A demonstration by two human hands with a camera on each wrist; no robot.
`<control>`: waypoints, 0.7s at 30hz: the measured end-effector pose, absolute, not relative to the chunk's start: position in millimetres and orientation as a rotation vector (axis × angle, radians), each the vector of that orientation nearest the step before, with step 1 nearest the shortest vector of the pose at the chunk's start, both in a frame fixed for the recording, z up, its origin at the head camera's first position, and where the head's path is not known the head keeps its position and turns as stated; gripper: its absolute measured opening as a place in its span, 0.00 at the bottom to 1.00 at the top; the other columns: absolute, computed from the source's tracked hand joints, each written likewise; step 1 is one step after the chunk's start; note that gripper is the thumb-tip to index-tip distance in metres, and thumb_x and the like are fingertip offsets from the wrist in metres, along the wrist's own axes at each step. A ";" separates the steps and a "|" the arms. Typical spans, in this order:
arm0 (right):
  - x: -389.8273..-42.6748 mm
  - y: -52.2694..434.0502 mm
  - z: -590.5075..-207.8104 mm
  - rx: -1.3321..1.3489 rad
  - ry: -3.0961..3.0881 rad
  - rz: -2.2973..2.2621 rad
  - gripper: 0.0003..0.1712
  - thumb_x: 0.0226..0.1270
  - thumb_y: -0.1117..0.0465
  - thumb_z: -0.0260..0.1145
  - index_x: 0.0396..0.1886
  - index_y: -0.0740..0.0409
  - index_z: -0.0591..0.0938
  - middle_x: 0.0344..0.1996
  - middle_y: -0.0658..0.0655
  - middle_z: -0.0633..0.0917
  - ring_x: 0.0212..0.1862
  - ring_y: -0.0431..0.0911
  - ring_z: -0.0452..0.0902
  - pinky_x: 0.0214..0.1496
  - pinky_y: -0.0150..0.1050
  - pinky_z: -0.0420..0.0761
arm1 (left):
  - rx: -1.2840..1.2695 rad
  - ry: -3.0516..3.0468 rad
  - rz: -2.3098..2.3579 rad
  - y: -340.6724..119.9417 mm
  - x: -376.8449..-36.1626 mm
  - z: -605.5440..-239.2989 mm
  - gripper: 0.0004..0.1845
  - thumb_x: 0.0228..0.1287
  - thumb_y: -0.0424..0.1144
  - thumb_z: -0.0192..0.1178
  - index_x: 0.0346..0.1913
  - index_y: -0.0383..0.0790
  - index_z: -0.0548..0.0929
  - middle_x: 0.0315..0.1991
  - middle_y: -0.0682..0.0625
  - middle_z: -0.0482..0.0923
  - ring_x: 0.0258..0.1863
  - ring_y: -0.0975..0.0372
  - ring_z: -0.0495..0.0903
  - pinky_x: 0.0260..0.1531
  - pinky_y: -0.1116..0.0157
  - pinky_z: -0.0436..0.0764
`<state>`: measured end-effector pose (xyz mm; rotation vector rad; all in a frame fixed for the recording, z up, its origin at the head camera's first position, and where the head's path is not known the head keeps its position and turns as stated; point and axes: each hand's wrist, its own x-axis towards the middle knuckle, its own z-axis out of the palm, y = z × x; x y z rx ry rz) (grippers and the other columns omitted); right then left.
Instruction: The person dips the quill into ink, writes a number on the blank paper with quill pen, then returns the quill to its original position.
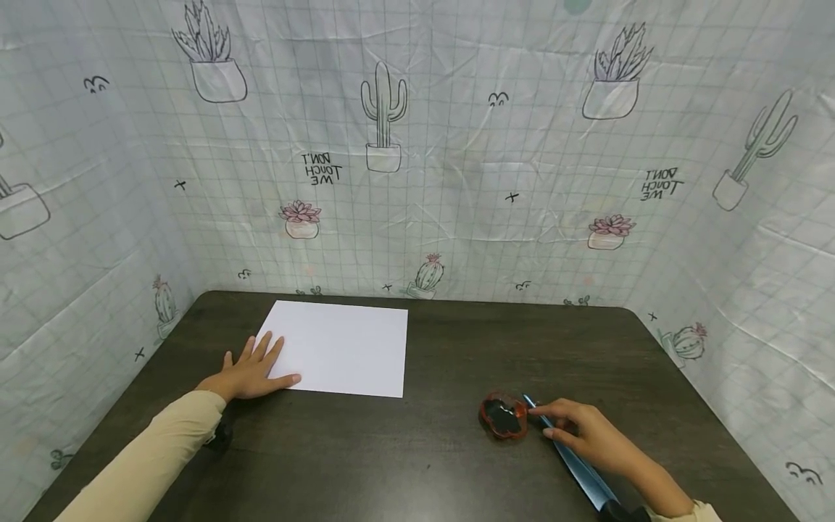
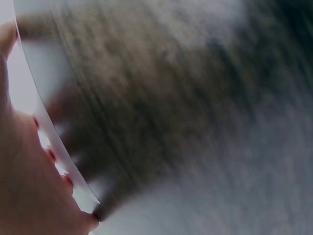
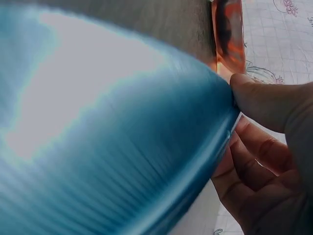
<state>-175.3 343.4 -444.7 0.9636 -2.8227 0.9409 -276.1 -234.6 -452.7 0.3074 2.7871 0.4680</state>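
Note:
My left hand (image 1: 251, 373) lies spread over the left edge of a white sheet of paper (image 1: 349, 348), its fingers straight and the thumb along the near edge. On the right, a long, glossy blue strip (image 1: 583, 475) slants across the table, narrowing to a tip. Up close it shows fine ridges (image 3: 161, 127). The thumb and curled fingers of my right hand (image 1: 590, 435) pinch the strip near that narrow end. Close to the index fingertip stands a translucent orange-red dish (image 1: 488, 429) with a scalloped outline and something dark and shiny inside.
The dark wood-grain table (image 1: 365, 457) has rounded far corners. Pale grid-patterned cloth (image 1: 450, 145) with drawn cacti and plants hangs behind it and along both sides. A black device (image 1: 220, 437) sits at my left wrist.

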 end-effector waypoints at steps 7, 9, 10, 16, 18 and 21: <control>-175.2 341.3 -445.7 0.909 -2.809 0.956 0.17 0.63 0.62 0.67 0.52 0.59 0.82 0.42 0.56 0.84 0.30 0.31 0.74 0.27 0.32 0.76 | 0.314 2.781 0.479 -234.0 -274.8 -452.8 0.55 0.61 0.71 0.49 0.76 0.36 0.42 0.75 0.32 0.30 0.72 0.35 0.29 0.57 0.28 0.29; -175.5 340.6 -445.8 0.870 -2.803 0.972 0.16 0.63 0.63 0.67 0.51 0.58 0.83 0.40 0.54 0.84 0.28 0.31 0.73 0.26 0.31 0.75 | 0.318 2.781 0.480 -233.8 -274.6 -451.7 0.55 0.61 0.70 0.49 0.76 0.36 0.42 0.75 0.32 0.30 0.72 0.35 0.29 0.57 0.28 0.29; -175.8 340.2 -445.5 0.851 -2.799 0.986 0.16 0.64 0.63 0.67 0.51 0.58 0.83 0.39 0.53 0.84 0.26 0.31 0.72 0.25 0.30 0.74 | 0.319 2.782 0.477 -233.8 -274.5 -451.4 0.55 0.61 0.70 0.49 0.76 0.36 0.42 0.75 0.32 0.30 0.72 0.35 0.29 0.58 0.28 0.29; -177.0 338.6 -440.2 0.755 -2.803 1.131 0.18 0.66 0.62 0.65 0.54 0.61 0.81 0.41 0.59 0.86 0.28 0.34 0.78 0.25 0.32 0.76 | 0.320 2.788 0.472 -234.4 -275.2 -451.7 0.55 0.61 0.71 0.49 0.76 0.36 0.42 0.75 0.32 0.30 0.72 0.35 0.29 0.58 0.28 0.29; -177.4 338.0 -438.5 0.721 -2.798 1.187 0.19 0.67 0.62 0.64 0.55 0.63 0.80 0.44 0.62 0.85 0.31 0.38 0.81 0.28 0.33 0.79 | 0.318 2.785 0.480 -235.1 -275.2 -451.7 0.55 0.60 0.71 0.49 0.76 0.36 0.42 0.75 0.32 0.30 0.72 0.35 0.29 0.57 0.28 0.28; -178.3 336.6 -436.7 0.664 -2.764 1.246 0.19 0.68 0.62 0.63 0.56 0.65 0.79 0.46 0.65 0.84 0.37 0.42 0.84 0.32 0.34 0.81 | 0.321 2.780 0.497 -236.4 -276.4 -453.8 0.56 0.59 0.72 0.49 0.76 0.36 0.42 0.75 0.33 0.30 0.72 0.36 0.28 0.57 0.28 0.26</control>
